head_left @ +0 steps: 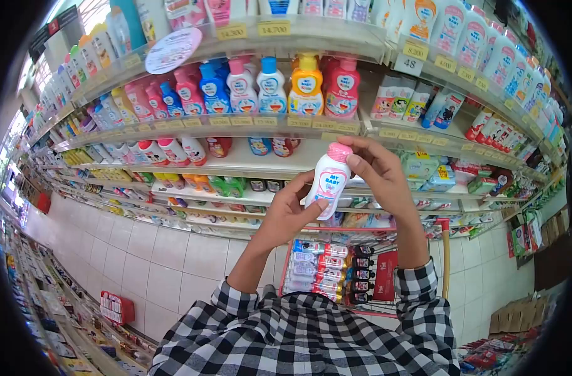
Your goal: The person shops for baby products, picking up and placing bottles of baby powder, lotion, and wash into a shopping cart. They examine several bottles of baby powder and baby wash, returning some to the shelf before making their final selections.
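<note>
A white MY BABY bottle [331,183] with a pink cap is tilted in front of the shelves, its label facing me. My left hand [293,210] is wrapped around the lower body, the thumb lying across the label. At the top, my right hand [377,172] grips the pink cap [339,151] between thumb and fingers. Whether the cap is loose cannot be told. Behind the bottle, the shelf edge [236,125] carries yellow price tags, and shaped bottles such as a yellow one [306,88] and a pink one [342,91] stand on that shelf.
Below my hands is a shopping cart with a red rim [361,229] and a yellow side bar [446,269]; it holds rows of packed bottles [320,266] and a red box [385,276]. A red basket [118,307] sits on the tiled floor [173,263] to the left.
</note>
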{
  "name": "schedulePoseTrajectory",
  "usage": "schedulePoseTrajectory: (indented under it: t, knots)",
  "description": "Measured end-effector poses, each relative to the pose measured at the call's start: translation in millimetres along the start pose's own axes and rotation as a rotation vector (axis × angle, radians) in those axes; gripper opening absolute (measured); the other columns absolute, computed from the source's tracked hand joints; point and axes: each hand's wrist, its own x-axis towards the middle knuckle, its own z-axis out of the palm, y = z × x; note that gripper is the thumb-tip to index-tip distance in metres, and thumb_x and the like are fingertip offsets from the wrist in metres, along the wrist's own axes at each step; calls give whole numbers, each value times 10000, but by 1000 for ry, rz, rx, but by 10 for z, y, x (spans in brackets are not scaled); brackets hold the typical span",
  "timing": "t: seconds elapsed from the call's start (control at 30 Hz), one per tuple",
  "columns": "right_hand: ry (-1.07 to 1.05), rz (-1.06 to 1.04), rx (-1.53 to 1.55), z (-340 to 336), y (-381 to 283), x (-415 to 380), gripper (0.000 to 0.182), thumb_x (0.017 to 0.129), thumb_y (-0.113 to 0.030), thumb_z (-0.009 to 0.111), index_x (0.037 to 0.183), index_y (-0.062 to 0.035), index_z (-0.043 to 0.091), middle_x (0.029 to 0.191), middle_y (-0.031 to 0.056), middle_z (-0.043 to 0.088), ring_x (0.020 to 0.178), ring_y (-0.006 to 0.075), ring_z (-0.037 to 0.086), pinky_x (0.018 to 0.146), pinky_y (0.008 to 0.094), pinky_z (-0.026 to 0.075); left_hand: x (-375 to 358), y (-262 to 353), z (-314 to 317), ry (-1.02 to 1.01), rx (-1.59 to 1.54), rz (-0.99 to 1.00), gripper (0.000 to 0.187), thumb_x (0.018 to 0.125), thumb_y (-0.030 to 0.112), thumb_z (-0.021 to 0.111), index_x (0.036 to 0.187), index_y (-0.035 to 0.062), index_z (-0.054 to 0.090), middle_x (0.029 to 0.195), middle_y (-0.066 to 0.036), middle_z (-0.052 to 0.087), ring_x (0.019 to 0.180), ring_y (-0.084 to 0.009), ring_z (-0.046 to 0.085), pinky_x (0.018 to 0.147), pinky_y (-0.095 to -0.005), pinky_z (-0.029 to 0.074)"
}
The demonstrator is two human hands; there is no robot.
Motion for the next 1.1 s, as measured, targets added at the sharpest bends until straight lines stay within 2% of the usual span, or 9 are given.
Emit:
schedulePoseTrajectory:
  t: [0.23, 0.47, 0.53, 0.57, 0.6, 0.63, 0.7, 0.8, 1.1]
  knots:
    - [-49, -8, -188, 263, -366, 222, 462, 782, -68, 761, 1201, -11, 574, 1048, 54, 626, 933, 113, 596, 804, 268, 494, -115, 165, -136, 22, 10, 85, 577, 887, 40, 636, 1396, -25, 370, 1271, -101, 520, 1170, -185, 491, 982, -313, 403]
    - [331, -562, -376, -142, -1453, 999, 424, 845, -69, 689, 1235, 19, 546, 1128, 83, 632, 1032, 156, 603, 919, 315, 497, -488, -273, -279, -10, 51, -120, 547, 921, 86, 580, 1420, 39, 361, 1307, -123, 487, 1163, -212, 527, 949, -343, 463]
    - [382, -808, -672, -407, -1646, 1435, 444, 857, -139, 696, 1251, -4, 541, 1120, 92, 637, 1021, 168, 613, 883, 290, 494, -702, -503, -338, -40, 46, -246, 536, 936, 129, 592, 1412, 29, 366, 1260, -116, 526, 1107, -184, 540, 904, -318, 483]
    - [397, -783, -698, -474, -1707, 1620, 448, 844, -202, 713, 1230, -28, 566, 1115, 87, 641, 1009, 172, 623, 857, 289, 498, -803, -601, -357, -49, 49, -239, 536, 936, 129, 592, 1412, 29, 366, 1260, -116, 526, 1107, -184, 540, 904, -318, 483]
    - [468, -866, -473, -399, -1740, 1811, 334, 779, -256, 743, 927, 27, 648, 792, 93, 658, 729, 187, 648, 635, 287, 506, -912, -691, -371, -44, 25, -316, 518, 938, 130, 590, 1401, 24, 382, 1239, -110, 538, 1092, -179, 547, 900, -311, 478]
    - [474, -872, -475, -501, -1712, 2001, 334, 779, -256, 743, 927, 27, 648, 792, 93, 658, 729, 187, 648, 635, 287, 506, -1016, -773, -400, -37, 3, -392, 501, 940, 131, 589, 1389, 18, 398, 1217, -104, 550, 1078, -174, 553, 896, -304, 473]
    - [430, -677, -866, -726, -1560, 2401, 445, 822, -250, 729, 1188, -34, 599, 1107, 78, 647, 983, 177, 636, 845, 295, 503, -1192, -940, -491, -70, 34, -375, 490, 947, 150, 581, 1386, 24, 404, 1238, -108, 549, 1096, -176, 551, 905, -306, 464]
    - [437, -538, -872, -719, -1356, 2788, 444, 737, -294, 773, 1096, -59, 660, 1029, 100, 676, 881, 203, 664, 778, 329, 520, -1381, -1028, -557, -77, 90, -357, 462, 945, 155, 587, 1361, 24, 436, 1204, -99, 567, 1080, -171, 554, 894, -307, 463]
    - [364, -330, -804, -673, -974, 3201, 414, 766, -204, 760, 1105, -2, 636, 976, 86, 670, 845, 140, 635, 736, 291, 508, -1900, -1265, -1146, 119, 197, -460, 443, 932, 159, 604, 1331, 16, 474, 1096, -75, 603, 966, -163, 580, 852, -292, 466]
